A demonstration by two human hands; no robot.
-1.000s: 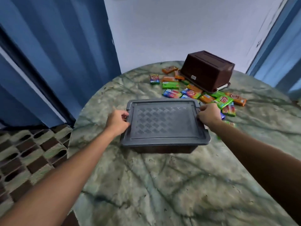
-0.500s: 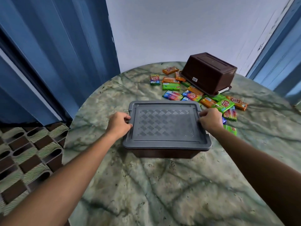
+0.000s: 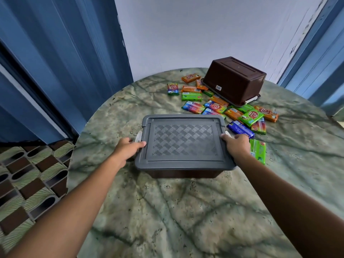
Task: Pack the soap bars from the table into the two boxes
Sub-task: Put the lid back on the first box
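Observation:
A brown box with a grey patterned lid [image 3: 183, 140] stands in the middle of the round marble table [image 3: 167, 211]. My left hand [image 3: 126, 151] grips the lid's left edge by a white latch. My right hand [image 3: 237, 148] grips the right edge. A second brown box [image 3: 234, 80] lies upside down at the far side of the table. Several wrapped soap bars in orange, green, blue and rainbow colours [image 3: 214, 107] lie scattered between the two boxes. One green bar [image 3: 257, 150] lies just right of my right hand.
Blue curtains [image 3: 55, 62] hang at the left and at the right [image 3: 320, 53]. A pale wall is behind the table. Patterned floor tiles [image 3: 28, 183] show beyond the table's left edge.
Both hands have slid nearer along the lid's sides, and the fingers now hook its edges. The white latches at both sides have come into sight.

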